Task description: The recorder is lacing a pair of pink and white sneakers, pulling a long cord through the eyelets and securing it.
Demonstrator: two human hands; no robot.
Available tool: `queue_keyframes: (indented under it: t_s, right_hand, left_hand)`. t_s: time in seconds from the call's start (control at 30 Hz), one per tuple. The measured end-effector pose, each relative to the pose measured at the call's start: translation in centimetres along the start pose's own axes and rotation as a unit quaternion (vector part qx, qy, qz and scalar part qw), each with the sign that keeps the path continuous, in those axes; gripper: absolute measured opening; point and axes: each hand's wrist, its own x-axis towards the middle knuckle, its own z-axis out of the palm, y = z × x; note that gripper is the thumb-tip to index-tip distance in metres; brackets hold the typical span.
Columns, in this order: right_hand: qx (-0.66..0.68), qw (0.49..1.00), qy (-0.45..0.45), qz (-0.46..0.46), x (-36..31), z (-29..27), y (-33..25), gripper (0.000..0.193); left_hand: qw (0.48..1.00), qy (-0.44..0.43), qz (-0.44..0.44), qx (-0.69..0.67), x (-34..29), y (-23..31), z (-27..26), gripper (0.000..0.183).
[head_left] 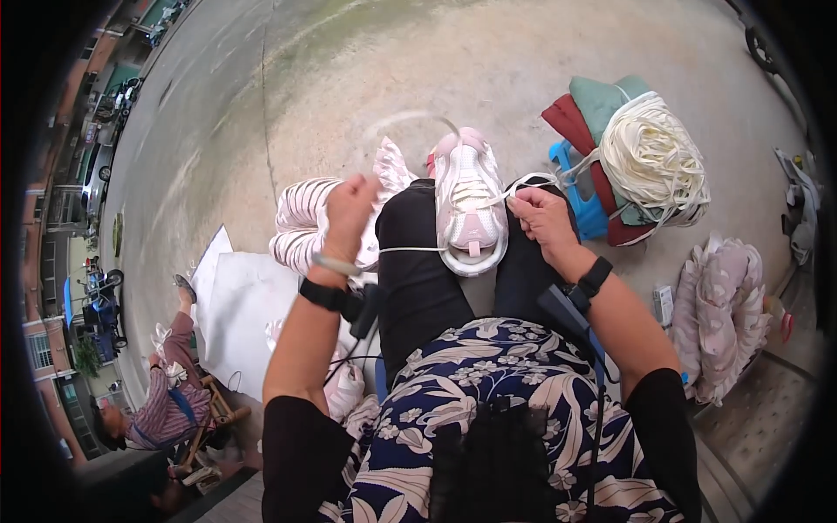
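Note:
A pink and white sneaker (471, 205) rests between my knees, its heel toward me. White shoelace (473, 193) crosses its front in several rows. My right hand (542, 218) pinches a length of shoelace just right of the shoe, with a loop of it showing above the fingers. To the shoe's left, my left hand (350, 209) is raised with its fingers curled closed; what they hold is hidden. A blurred strand of lace arcs above the shoe's toe. A thin white cord (410, 249) runs across my left thigh to the shoe.
On the right, a bundle of cream laces (654, 157) lies on green and red cloth over a blue stool (580, 187). Wrapped pink-white shoes (719, 314) stand nearer; striped wrapped ones (301, 218) sit left. A white sheet (248, 305) lies left, near a seated person (174, 397).

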Motion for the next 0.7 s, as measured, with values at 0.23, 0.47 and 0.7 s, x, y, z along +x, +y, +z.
queue_keyframes:
  t_s: [0.23,0.47,0.7]
  right_hand:
    - [0.073,0.997,0.012,-0.009,1.4,0.4,0.7,0.007]
    - [0.135,0.990,0.016,-0.028,1.7,1.1,1.5,0.005]
    - [0.106,0.990,0.045,-0.077,1.7,1.6,2.2,0.007]
  left_hand:
    - [0.968,-0.167,-0.132,-0.133,-4.2,-0.5,4.4,0.018]
    - [0.948,-0.154,-0.149,-0.236,-3.2,-0.2,5.8,0.014]
    - [0.963,-0.168,-0.123,-0.170,-3.5,-0.6,6.8,0.015]
